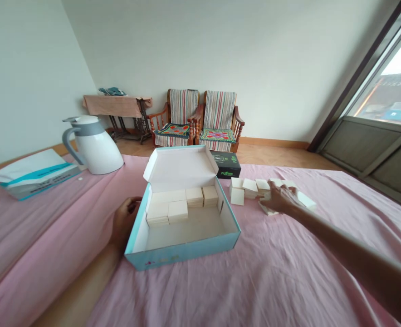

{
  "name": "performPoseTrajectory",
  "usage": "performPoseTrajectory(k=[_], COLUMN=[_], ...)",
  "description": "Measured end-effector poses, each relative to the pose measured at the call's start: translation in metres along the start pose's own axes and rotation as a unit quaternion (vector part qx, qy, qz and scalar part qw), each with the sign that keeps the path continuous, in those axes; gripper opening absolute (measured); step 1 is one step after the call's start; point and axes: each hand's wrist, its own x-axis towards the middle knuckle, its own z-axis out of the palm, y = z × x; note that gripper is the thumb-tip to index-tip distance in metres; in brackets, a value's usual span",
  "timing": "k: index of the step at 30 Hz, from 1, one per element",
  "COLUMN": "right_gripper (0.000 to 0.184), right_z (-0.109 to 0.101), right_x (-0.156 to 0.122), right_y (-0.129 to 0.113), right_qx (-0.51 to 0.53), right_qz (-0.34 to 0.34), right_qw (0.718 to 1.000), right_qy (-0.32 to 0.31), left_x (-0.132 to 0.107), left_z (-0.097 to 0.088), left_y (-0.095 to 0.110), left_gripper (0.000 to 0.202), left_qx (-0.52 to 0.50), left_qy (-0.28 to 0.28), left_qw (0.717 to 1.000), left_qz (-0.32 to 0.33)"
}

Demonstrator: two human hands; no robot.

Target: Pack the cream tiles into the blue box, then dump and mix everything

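Note:
A light-blue cardboard box (183, 258) stands with its lid raised at the back. Inside it, pale square tiles (178, 210) lie in low stacks along the back and left. Against the box's left side is my left hand (127, 218), its fingers curled and partly hidden; whether they hold anything does not show. To the right of the box, my right hand (282, 197) reaches down over a group of similar loose tiles (250, 186), fingers bent and closed round some of them. The hand covers part of that group.
A black box (229, 164) with green print sits behind the open box. At the left are a white jug (96, 147) with a grey handle and a tissue pack (40, 175). A pink cloth (255, 272) covers the surface. Two chairs (217, 118) stand beyond.

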Motion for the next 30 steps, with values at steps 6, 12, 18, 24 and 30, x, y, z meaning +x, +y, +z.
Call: performPoseTrajectory(k=[6,12,18,24,30], right_gripper=[0.07,0.07,0.069,0.076,0.073], right_z=[0.001,0.001,-0.003,-0.002,-0.008], right_x=[-0.012,-0.01,-0.009,-0.018,-0.026], right_y=[-0.006,-0.007,-0.007,-0.006,-0.009], right_qx=[-0.008,-0.021,-0.022,-0.011,-0.015], right_qz=[-0.035,-0.016,-0.041,-0.095,-0.122], right_qw=[0.999,1.0,0.999,0.995,0.992], right_qy=[0.02,0.009,-0.001,-0.007,-0.012], left_x=[0.003,0.001,0.001,-0.002,-0.002], left_z=[-0.002,-0.001,0.0,0.001,0.0], left_y=[0.003,0.014,0.016,0.023,0.026], left_gripper=[0.038,0.038,0.036,0.038,0.039], left_qx=[0.011,0.004,0.008,0.019,0.051], left_qy=[0.005,0.008,0.007,0.014,0.014], left_qw=[1.0,1.0,1.0,1.0,0.999], left_qz=[-0.005,-0.014,-0.006,-0.012,-0.005])
